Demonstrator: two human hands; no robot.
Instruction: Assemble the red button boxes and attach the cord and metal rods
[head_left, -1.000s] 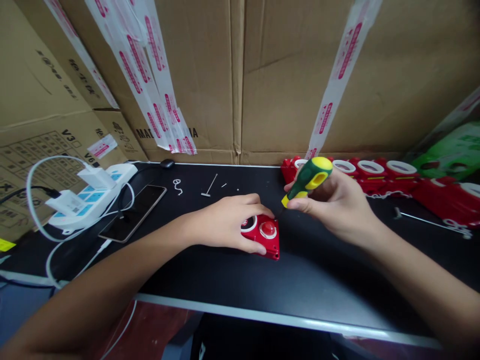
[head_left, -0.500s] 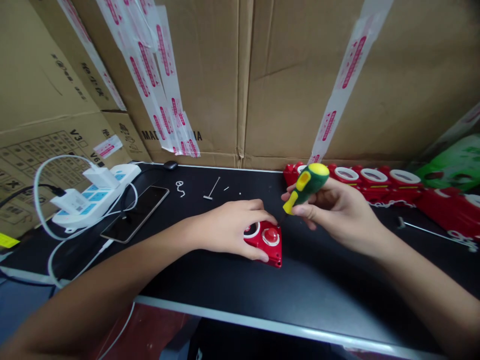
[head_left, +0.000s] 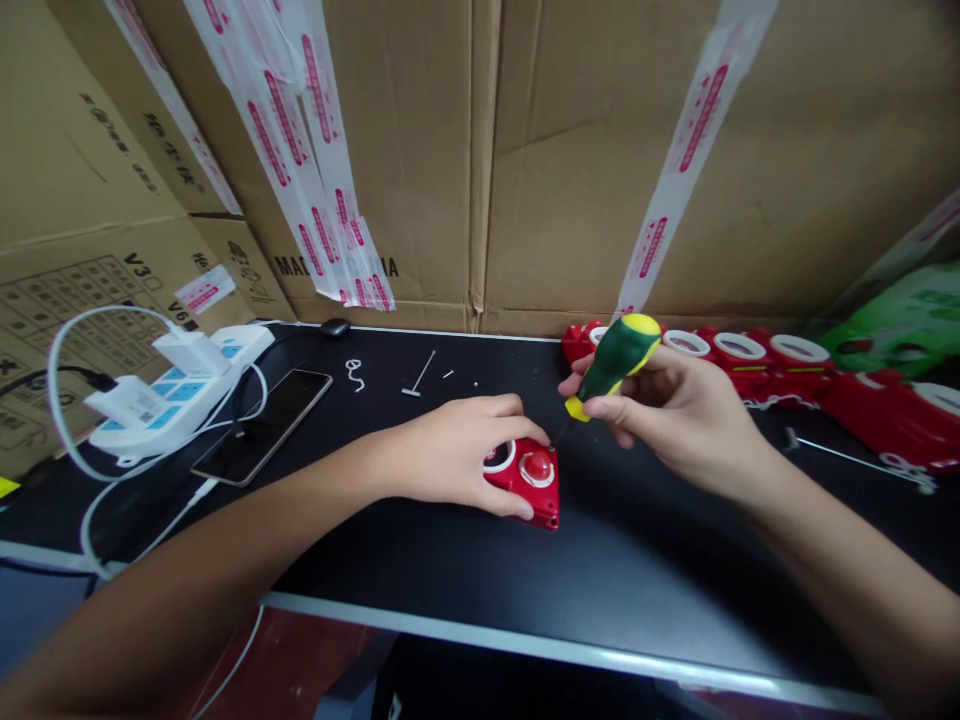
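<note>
My left hand (head_left: pixel 457 452) is closed round a small red box (head_left: pixel 541 497) with a round red button and a white-ringed window, pressing it on the black table. The fingers cover its left part. In my right hand (head_left: pixel 675 410) is a screwdriver (head_left: pixel 616 358) with a green and yellow handle, tilted, gripped between thumb and fingers. Its thin shaft points down to the far right corner of the red box, where the tip seems to touch. Beyond my left hand lie a small metal T-shaped rod (head_left: pixel 421 376), a tiny screw (head_left: pixel 448 374) and a curled white string (head_left: pixel 355 375).
A row of similar red units (head_left: pixel 739 350) stands at the back right, with a metal rod (head_left: pixel 855 457) in front. To the left are a phone (head_left: pixel 262 428) and a white power strip (head_left: pixel 247 345) with cables. Tall cardboard (head_left: pixel 562 180) walls the back.
The screwdriver handle has turned in my right hand, showing more green now. The whole view has shifted slightly. My left hand keeps its hold on the red box.
</note>
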